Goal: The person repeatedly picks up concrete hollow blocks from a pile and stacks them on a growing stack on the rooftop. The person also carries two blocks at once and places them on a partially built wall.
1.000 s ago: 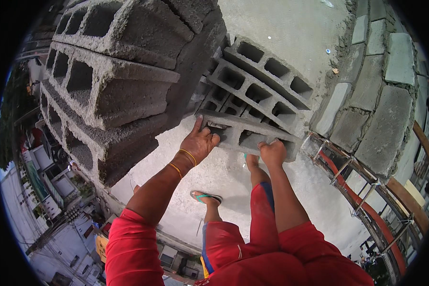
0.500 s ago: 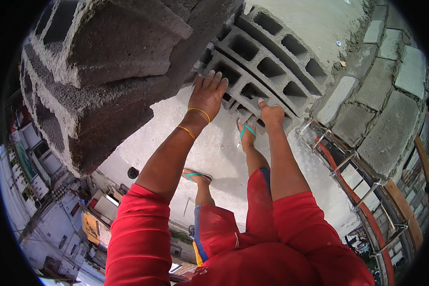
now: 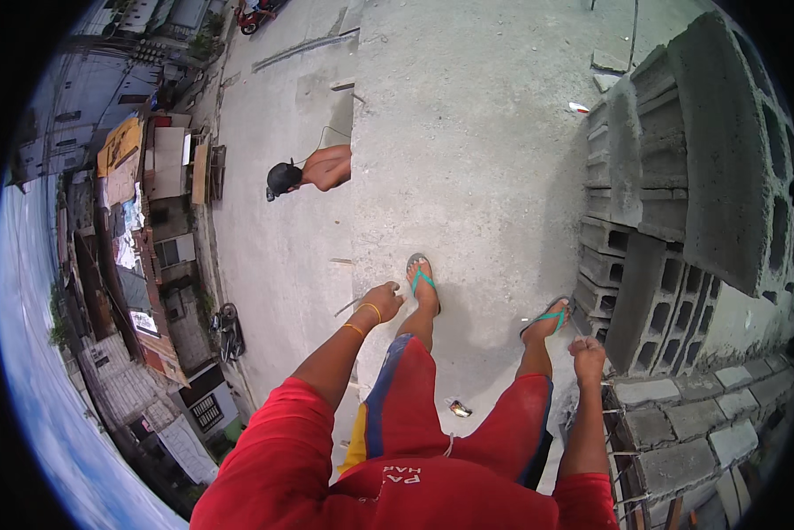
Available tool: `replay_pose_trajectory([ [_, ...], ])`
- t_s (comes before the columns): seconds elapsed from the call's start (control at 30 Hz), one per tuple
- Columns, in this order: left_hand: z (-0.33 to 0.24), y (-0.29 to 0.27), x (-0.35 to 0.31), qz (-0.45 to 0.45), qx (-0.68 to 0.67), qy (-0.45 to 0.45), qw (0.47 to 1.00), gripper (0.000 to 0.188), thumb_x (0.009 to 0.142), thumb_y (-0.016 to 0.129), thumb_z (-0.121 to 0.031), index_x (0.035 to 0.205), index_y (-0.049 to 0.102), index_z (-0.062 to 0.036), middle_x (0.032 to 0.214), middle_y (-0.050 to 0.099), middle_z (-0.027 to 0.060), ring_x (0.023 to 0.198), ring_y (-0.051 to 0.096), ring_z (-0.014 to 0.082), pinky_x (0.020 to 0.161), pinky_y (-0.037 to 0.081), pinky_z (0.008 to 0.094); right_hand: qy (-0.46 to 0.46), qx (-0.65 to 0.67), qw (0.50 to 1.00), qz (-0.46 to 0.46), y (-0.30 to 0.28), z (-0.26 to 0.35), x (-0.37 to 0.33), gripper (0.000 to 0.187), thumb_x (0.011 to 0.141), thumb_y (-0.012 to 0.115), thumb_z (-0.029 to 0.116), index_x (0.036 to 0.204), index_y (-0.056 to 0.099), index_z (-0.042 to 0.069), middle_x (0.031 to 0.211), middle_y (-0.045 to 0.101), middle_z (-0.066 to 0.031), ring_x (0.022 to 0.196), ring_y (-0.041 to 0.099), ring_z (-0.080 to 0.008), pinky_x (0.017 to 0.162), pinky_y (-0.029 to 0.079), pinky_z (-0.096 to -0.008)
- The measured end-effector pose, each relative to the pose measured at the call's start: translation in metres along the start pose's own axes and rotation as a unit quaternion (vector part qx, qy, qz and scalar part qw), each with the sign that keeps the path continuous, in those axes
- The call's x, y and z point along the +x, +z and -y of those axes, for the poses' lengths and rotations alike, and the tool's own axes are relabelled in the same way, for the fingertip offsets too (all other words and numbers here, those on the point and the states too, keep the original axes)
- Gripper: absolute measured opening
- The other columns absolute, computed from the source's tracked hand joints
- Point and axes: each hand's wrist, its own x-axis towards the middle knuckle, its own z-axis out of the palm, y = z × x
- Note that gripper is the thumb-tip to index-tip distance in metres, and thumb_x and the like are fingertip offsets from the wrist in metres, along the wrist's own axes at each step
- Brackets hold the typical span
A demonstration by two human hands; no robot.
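My left hand (image 3: 382, 303), with yellow bands at its wrist, hangs over the slab's left edge near my left sandal (image 3: 423, 279). Its fingers are loosely bent and slightly apart, with nothing visible in them. A thin rod (image 3: 347, 307) shows beside that wrist; it seems separate from the hand. My right hand (image 3: 587, 358) is closed low beside my right sandal (image 3: 552, 320). A thin line shows above its knuckles, but I cannot tell what the fingers hold. To its right stand stacked grey hollow concrete blocks (image 3: 649, 300).
More concrete blocks (image 3: 724, 159) rise at the right, above a block wall (image 3: 675, 442) with steel bars. The concrete slab (image 3: 476, 150) drops off at its left edge. Below that edge is a bare-backed person (image 3: 326, 166) in a dark cap (image 3: 282, 178). A motorcycle (image 3: 228, 333) stands farther left.
Both hands have left the hollow blocks they were touching. My view has swung left, so the block stack now lies at the right and the person below the edge has come into sight.
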Motion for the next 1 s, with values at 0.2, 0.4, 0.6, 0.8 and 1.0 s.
replay_pose_trajectory([
  [0.2,0.188,-0.003,-0.021,-0.135,-0.201,-0.102,0.965,0.052,0.093,0.06,-0.038,0.125,0.063,0.003,0.124,0.065,0.0242,0.117,0.062,0.0371,0.102,0.047,0.0398,0.03,-0.148,0.961,0.231,0.194,0.095,-0.019,0.032,0.088,0.066,0.022,0.066,0.064,-0.001,0.065,0.068,-0.0115,0.057,0.06,-0.0187,0.058,0.048,-0.0346],
  [0.4,0.275,0.008,-0.024,-0.153,-0.272,-0.156,0.937,0.049,0.091,0.064,-0.037,0.124,0.062,-0.0009,0.124,0.066,0.0216,0.12,0.06,0.0381,0.101,0.047,0.0412,-0.056,-0.268,0.923,0.271,0.294,0.167,-0.048,0.024,0.08,0.062,0.016,0.064,0.062,-0.001,0.062,0.068,-0.0143,0.054,0.062,-0.0193,0.054,0.048,-0.0353],
  [0.6,0.308,-0.014,0.0,-0.245,-0.328,-0.187,0.893,0.054,0.089,0.066,-0.037,0.126,0.059,0.0013,0.128,0.063,0.0245,0.12,0.06,0.0378,0.101,0.047,0.0414,-0.007,-0.307,0.916,0.259,0.307,0.152,-0.032,0.021,0.077,0.065,0.016,0.075,0.066,-0.005,0.066,0.068,-0.0166,0.06,0.066,-0.0207,0.059,0.052,-0.0354],
  [0.8,0.322,-0.087,0.03,-0.424,-0.197,-0.182,0.865,0.064,0.083,0.076,-0.039,0.125,0.057,0.0039,0.132,0.057,0.0251,0.125,0.053,0.0388,0.105,0.044,0.0432,-0.092,-0.382,0.857,0.335,0.267,0.108,-0.004,0.044,0.085,0.067,0.018,0.117,0.06,-0.011,0.098,0.069,-0.0211,0.072,0.068,-0.0213,0.064,0.053,-0.033],
  [1.0,0.294,-0.211,0.089,-0.49,-0.049,-0.151,0.857,0.075,0.08,0.072,-0.056,0.129,0.058,-0.0004,0.139,0.052,0.0183,0.127,0.049,0.0351,0.11,0.033,0.0476,-0.09,-0.361,0.885,0.28,0.23,0.077,-0.004,0.038,0.088,0.065,0.017,0.114,0.061,-0.01,0.092,0.069,-0.016,0.075,0.067,-0.0189,0.067,0.053,-0.0309],
])
